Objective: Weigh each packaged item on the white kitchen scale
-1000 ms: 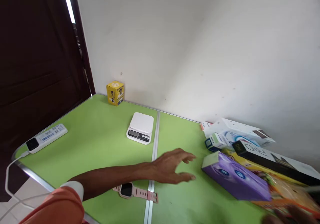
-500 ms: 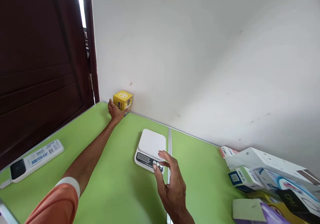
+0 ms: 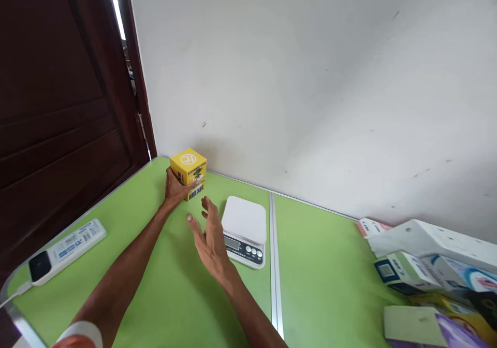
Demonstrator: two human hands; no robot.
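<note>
My left hand [image 3: 176,186] grips a yellow cardboard box [image 3: 189,164] printed with a white round logo and dark lettering, close to the wall at the back of the table. The thumb lies across the box's front face, and the other fingers are round its left side, partly hidden. My right hand [image 3: 207,234] is held above the table to the left of the white kitchen scale [image 3: 244,221], fingers apart and holding nothing. It covers the scale's lower left corner in this view. The scale has a flat white platform, a small display and several round buttons.
A white device with a dark screen [image 3: 66,252] and a cable lies at the left edge. Several product boxes [image 3: 406,270] are piled at the right, with a long white box [image 3: 438,242] among them. The green table [image 3: 322,265] has a metal seam and meets the wall.
My left hand has brought the yellow box slightly nearer, away from the wall. My right hand has moved left from the scale's buttons towards the box. The camera view has shifted a little.
</note>
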